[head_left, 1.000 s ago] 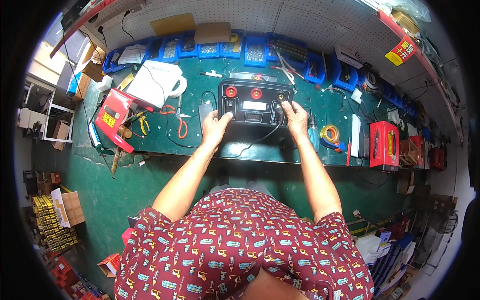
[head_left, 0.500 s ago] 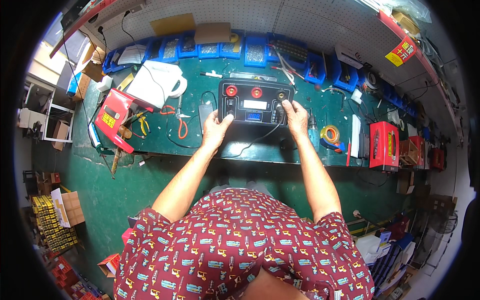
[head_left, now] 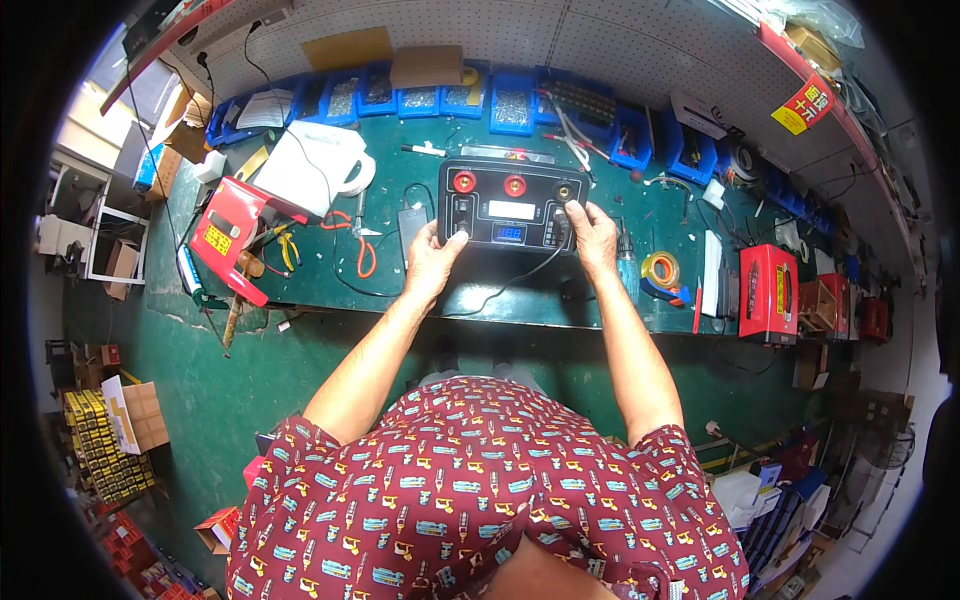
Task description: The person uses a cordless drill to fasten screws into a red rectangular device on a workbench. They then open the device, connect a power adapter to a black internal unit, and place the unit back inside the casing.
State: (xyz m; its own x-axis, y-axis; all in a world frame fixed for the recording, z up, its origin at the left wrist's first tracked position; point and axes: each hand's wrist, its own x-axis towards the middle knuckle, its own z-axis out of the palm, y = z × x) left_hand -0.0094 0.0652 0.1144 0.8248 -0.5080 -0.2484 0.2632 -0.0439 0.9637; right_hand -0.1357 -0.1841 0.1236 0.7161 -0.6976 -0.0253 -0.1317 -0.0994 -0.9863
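Note:
A black electrical box point(head_left: 480, 205) is held between my two hands above the green workbench point(head_left: 640, 305). Its panel carries two red terminals point(head_left: 514, 185), one dark terminal point(head_left: 565, 190), a white label and a lit blue digital display point(head_left: 509, 234). My left hand point(head_left: 433, 265) grips the lower left corner, thumb on the panel by a switch. On the right side, my right hand point(head_left: 594, 238) holds the edge, thumb near the dark terminal. From the lower right of the panel a black cable point(head_left: 520, 275) runs down to the bench. The fingers behind the box are hidden.
Blue parts bins point(head_left: 512, 112) line the back. Red-handled cutters point(head_left: 366, 258), pliers point(head_left: 290, 250) and a red casing point(head_left: 225, 230) lie left. To the right are a power drill point(head_left: 627, 258), tape rolls point(head_left: 660, 268) and a red machine point(head_left: 768, 290).
The box and both hands have stayed nearly in place, with only a very slight shift. The blue display stays lit.

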